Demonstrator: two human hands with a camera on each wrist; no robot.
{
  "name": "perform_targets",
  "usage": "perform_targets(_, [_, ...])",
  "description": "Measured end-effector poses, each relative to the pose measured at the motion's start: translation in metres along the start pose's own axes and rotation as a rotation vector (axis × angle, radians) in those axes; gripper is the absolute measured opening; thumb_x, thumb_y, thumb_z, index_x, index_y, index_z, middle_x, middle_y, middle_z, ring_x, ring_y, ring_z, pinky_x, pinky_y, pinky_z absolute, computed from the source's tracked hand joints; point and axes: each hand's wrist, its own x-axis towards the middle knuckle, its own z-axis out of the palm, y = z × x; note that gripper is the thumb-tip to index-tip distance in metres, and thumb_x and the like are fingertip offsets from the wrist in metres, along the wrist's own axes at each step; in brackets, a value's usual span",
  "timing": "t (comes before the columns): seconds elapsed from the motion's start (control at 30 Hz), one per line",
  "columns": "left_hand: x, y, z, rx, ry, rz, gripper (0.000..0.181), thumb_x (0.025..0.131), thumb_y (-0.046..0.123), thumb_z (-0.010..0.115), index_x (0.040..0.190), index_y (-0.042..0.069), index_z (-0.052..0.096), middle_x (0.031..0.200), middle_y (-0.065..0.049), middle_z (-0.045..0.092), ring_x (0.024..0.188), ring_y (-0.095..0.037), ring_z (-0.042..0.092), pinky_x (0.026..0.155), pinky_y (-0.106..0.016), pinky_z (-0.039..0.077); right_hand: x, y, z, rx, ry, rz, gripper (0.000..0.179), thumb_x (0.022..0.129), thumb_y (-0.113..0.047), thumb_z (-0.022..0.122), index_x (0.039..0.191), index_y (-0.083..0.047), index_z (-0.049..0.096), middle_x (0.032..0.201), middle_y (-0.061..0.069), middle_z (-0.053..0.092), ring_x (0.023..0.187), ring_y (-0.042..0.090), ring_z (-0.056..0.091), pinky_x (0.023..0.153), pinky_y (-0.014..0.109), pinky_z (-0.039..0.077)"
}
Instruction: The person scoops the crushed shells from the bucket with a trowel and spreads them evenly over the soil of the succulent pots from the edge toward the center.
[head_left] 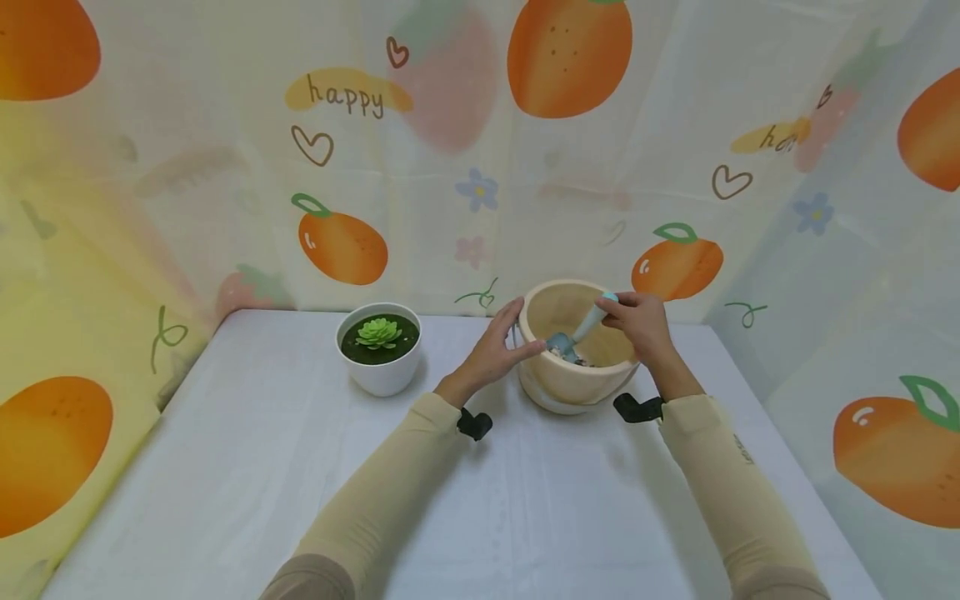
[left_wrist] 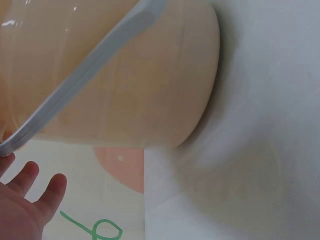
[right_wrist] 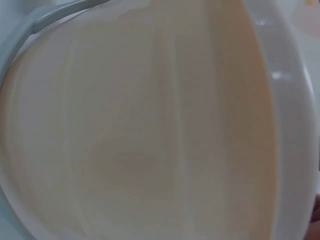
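A cream-coloured plastic bucket (head_left: 581, 385) stands upright on the table. Against its left side and rim lies my left hand (head_left: 493, 350), thumb spread toward the front and fingers fairly straight. My right hand (head_left: 643, 325) grips the pale blue handle of a small toy shovel (head_left: 589, 323), whose blue-grey blade reaches down inside the bucket. Some small whitish and dark bits (head_left: 579, 361) lie by the blade; their kind is unclear. In the left wrist view, the grey carrying handle (left_wrist: 75, 90) slants across the bucket wall. Mostly bucket wall (right_wrist: 140, 120) fills the right wrist view.
To the left of the bucket stands a white pot (head_left: 384, 377) holding a green succulent (head_left: 378, 333) in dark soil. A white cloth covers the table (head_left: 525, 508). Fruit-printed curtains (head_left: 420, 183) hang behind and along both sides.
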Motion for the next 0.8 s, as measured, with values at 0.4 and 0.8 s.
perform_targets(0.4, [0.003, 0.003, 0.008, -0.047, -0.022, 0.018, 0.086, 0.090, 0.033, 0.066, 0.156, 0.010, 0.017, 0.163, -0.013, 0.017, 0.149, -0.029, 0.024, 0.118, -0.045, 0.030, 0.003, -0.009, 0.004, -0.403, -0.030, -0.207, 0.032, 0.094, -0.021, 0.065, 0.109, 0.008, 0.065, 0.100, 0.023, 0.067, 0.089, 0.029, 0.066, 0.080, 0.032, 0.058])
perform_targets(0.8, [0.002, 0.003, -0.001, 0.011, -0.014, 0.008, 0.086, 0.089, 0.037, 0.067, 0.156, 0.011, 0.019, 0.162, -0.011, 0.018, 0.149, -0.029, 0.024, 0.118, -0.049, 0.028, 0.008, -0.008, 0.000, -0.616, -0.191, -0.486, 0.023, 0.093, -0.011, 0.065, 0.110, 0.005, 0.061, 0.099, 0.023, 0.068, 0.086, 0.034, 0.063, 0.083, 0.048, 0.053])
